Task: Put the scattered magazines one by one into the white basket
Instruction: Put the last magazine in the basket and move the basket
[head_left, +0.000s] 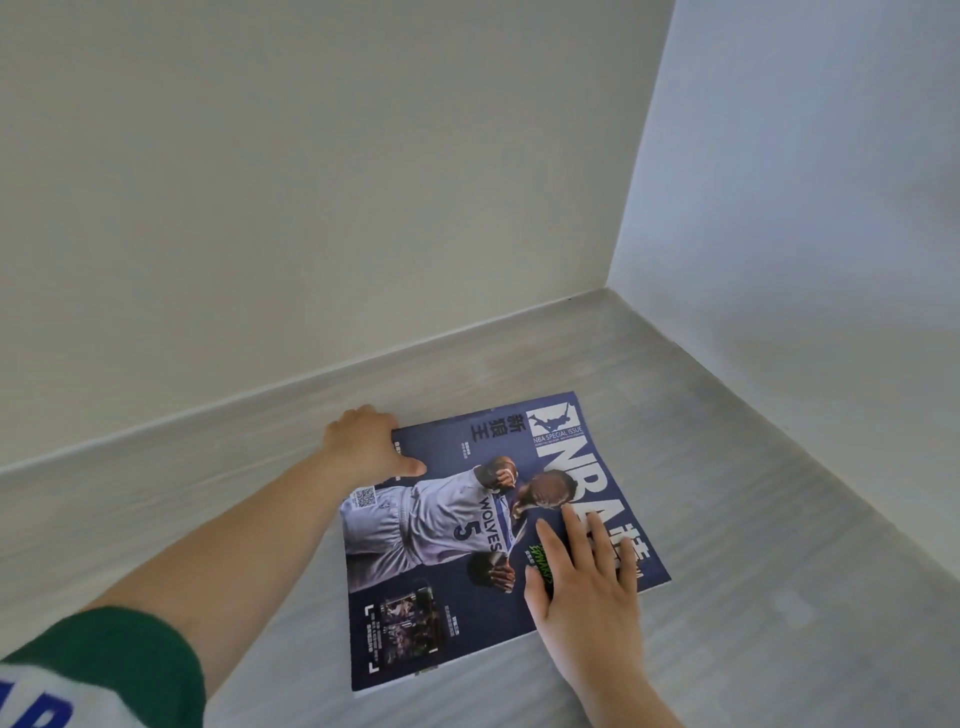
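A dark blue basketball magazine (447, 551) lies flat on the pale wood-grain floor, its cover turned sideways to me. My left hand (366, 444) grips its far left corner, thumb on the cover and fingers curled under the edge. Palm down, my right hand (582, 582) rests flat on the right half of the cover with its fingers spread. The white basket is not in view.
The floor (753, 519) meets two plain white walls in a corner (605, 291) behind the magazine, with a low skirting board (208, 415) along the left wall. My green and white sleeve (104, 670) fills the lower left.
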